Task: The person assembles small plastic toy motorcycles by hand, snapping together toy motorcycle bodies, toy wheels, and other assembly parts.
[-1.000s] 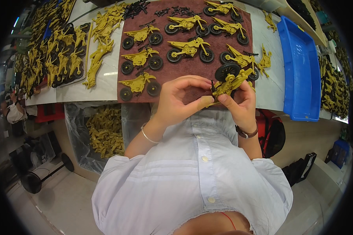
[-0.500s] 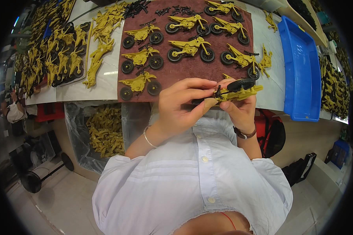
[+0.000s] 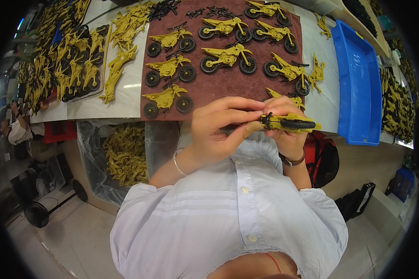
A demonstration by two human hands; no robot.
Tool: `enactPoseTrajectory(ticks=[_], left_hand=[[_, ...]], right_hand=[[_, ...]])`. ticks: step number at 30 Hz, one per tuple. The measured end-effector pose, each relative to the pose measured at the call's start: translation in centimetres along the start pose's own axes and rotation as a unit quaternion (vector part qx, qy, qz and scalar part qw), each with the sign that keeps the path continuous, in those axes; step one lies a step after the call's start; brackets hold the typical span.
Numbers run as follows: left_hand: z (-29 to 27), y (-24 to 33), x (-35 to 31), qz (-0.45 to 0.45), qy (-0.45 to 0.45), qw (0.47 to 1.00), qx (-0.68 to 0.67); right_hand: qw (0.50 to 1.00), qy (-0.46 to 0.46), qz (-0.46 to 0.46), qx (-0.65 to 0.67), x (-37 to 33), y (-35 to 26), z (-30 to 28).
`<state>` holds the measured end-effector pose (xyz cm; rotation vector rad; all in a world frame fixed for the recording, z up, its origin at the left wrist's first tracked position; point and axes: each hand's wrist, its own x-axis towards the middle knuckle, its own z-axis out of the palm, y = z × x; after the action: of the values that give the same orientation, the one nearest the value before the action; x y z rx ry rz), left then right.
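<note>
Close in front of me, just off the table's near edge, I hold a yellow toy motorcycle (image 3: 284,119) with a black wheel facing up. My right hand (image 3: 287,142) is closed round its body from the right. From the left, the fingers and thumb of my left hand (image 3: 221,124) pinch at its black handlebar end; what lies between those fingertips is mostly hidden. Another toy motorcycle (image 3: 288,98) lies just beyond my right hand, partly covered by it. More yellow motorcycles with black wheels (image 3: 226,56) are spread on a dark red cloth (image 3: 172,111).
Black handlebar parts (image 3: 163,9) lie at the cloth's far edge. Yellow bodies (image 3: 118,65) are heaped left of the cloth, beside a tray of motorcycles (image 3: 81,65). On the right stands a blue tray (image 3: 358,83). Below the table is a plastic-lined container of yellow parts (image 3: 125,156).
The held motorcycle has turned in my hands, so its wheel now points to the right and its handlebar end faces my left fingers. Both hands stay on it.
</note>
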<state>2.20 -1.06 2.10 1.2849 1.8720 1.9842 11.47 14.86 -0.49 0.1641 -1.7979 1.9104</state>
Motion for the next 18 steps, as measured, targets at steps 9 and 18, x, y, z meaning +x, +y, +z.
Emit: enactPoseTrajectory(ticks=[9,18], left_hand=[[-0.2,-0.1,0.4,0.021,-0.011,1.000,0.016],[0.6,-0.3,-0.4,-0.101,0.038,0.990,-0.088]], right_hand=[[0.997,0.028,0.005,0.069,-0.4,-0.2,0.5],[0.993,0.082,0.088,-0.008,-1.3,-1.5,1.7]])
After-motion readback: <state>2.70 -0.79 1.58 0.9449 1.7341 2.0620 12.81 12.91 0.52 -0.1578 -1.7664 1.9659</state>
